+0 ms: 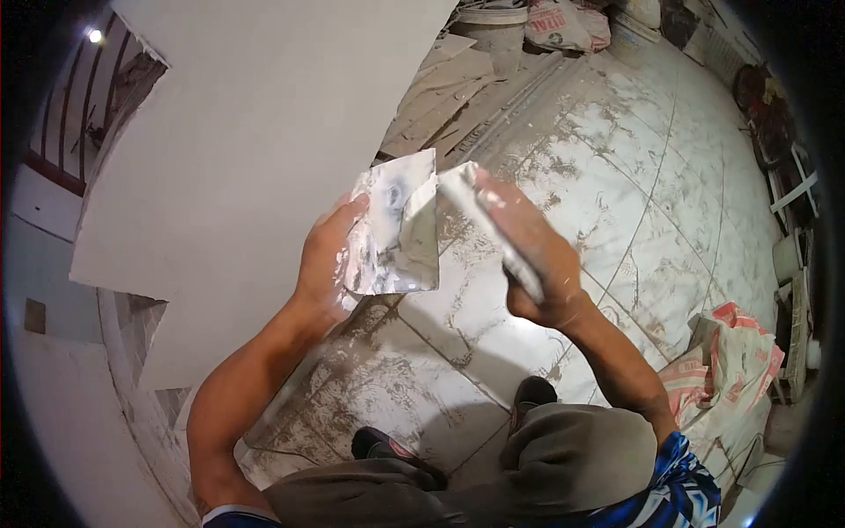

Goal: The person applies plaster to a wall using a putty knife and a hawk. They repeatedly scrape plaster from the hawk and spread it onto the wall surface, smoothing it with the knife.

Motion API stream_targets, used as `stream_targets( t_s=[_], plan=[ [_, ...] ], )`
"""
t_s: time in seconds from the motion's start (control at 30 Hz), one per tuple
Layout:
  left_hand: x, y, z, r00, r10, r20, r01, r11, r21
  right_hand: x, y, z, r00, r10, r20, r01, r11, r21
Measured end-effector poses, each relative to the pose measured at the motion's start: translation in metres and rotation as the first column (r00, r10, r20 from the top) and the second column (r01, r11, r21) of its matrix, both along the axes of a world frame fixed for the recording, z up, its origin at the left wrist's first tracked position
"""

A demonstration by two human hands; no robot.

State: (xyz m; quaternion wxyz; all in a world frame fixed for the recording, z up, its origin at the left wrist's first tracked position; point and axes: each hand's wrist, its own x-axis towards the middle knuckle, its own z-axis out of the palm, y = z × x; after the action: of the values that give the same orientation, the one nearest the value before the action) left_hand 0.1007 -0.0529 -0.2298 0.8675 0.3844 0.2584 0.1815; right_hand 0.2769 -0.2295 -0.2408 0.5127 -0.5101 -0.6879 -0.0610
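**Two hands, two flat tools, both caked in white paste**

Near the centre of the frame I see one thin, rectangular, shiny metal plate point(412, 251), its face streaked with white paste and grey smudges. The left hand point(327, 242) grips it along its left edge, thumb side showing, the other fingers mostly hidden behind; paste clots the hand down to the wrist. Just right of it, the right hand point(547, 255) is closed around one narrow, white-smeared flat tool point(493, 220), tilted and seen nearly edge-on. That hand is blurred, so I cannot make out each finger. The tool's upper end is close beside the plate; whether they touch, I can't tell.

One large, smooth, off-white panel point(255, 141) with ragged edges fills the upper left. Below and to the right spreads a glossy, pale tiled floor point(651, 220), veined and muddied with brown. Two dark shoes point(387, 444) show at bottom centre.

At the top, one white sack with red print point(563, 26) reads "RIZAL"; another crumpled red-and-white sack point(744, 365) slumps at lower right, its lettering illegible to me. Broken, dusty flat scraps point(449, 88) pile up at top centre.
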Motion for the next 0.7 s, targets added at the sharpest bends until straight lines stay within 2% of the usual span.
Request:
stream_targets(
  t_s=[0.07,0.1,0.2,0.23,0.33,0.37,0.5,0.53,0.57,0.6,0.63,0.67,0.7],
  plan=[
    [0.003,0.004,-0.015,0.997,-0.041,0.065,0.045,0.998,-0.049,-0.004,0.005,-0.002,0.99,0.038,0.137,-0.043,0.999,0.033],
    [0.002,-0.006,-0.003,0.995,-0.06,0.081,0.069,0.991,-0.111,-0.007,0.006,-0.003,0.982,0.051,0.184,-0.06,0.997,0.042],
    [0.002,-0.012,0.002,0.998,-0.058,0.029,0.052,0.987,0.152,-0.011,0.009,-0.008,0.949,0.087,0.304,-0.09,0.996,-0.003],
    [0.003,-0.003,-0.006,0.994,-0.085,0.064,0.084,0.996,0.032,-0.014,0.009,-0.012,0.944,0.076,0.321,-0.071,0.997,-0.027],
    [-0.001,0.001,-0.009,0.999,-0.014,0.036,0.012,0.998,0.069,-0.009,0.01,-0.032,0.935,0.076,0.347,-0.051,0.995,-0.08],
    [-0.006,0.005,-0.015,1.0,-0.009,0.023,0.007,0.995,0.104,-0.007,0.01,-0.041,0.946,0.107,0.307,-0.079,0.992,-0.102],
    [-0.02,0.015,-0.021,0.997,0.046,-0.058,-0.039,0.992,0.122,0.017,0.004,-0.065,0.928,0.056,0.368,0.032,0.973,-0.227],
    [-0.024,0.019,-0.017,0.994,0.052,-0.093,-0.039,0.99,0.135,0.024,0.001,-0.065,0.86,-0.031,0.509,0.175,0.956,-0.237],
    [-0.026,0.022,-0.012,0.99,0.057,-0.128,-0.038,0.988,0.147,0.03,-0.004,-0.073,0.903,-0.054,0.427,0.185,0.945,-0.271],
    [-0.024,0.021,-0.007,0.991,0.101,-0.091,-0.081,0.976,0.2,0.031,-0.005,-0.076,0.936,-0.08,0.341,0.191,0.933,-0.305],
    [-0.022,0.019,-0.001,0.988,0.144,-0.051,-0.127,0.959,0.252,0.027,-0.009,-0.079,0.98,-0.151,0.132,0.187,0.927,-0.324],
    [-0.02,0.018,0.005,0.983,0.186,-0.009,-0.174,0.938,0.3,0.018,-0.016,-0.082,0.973,-0.216,-0.084,0.175,0.923,-0.344],
    [-0.017,0.018,0.009,0.973,0.227,-0.035,-0.198,0.906,0.373,0.008,-0.022,-0.082,0.915,-0.275,-0.296,0.158,0.918,-0.364]
  ],
)
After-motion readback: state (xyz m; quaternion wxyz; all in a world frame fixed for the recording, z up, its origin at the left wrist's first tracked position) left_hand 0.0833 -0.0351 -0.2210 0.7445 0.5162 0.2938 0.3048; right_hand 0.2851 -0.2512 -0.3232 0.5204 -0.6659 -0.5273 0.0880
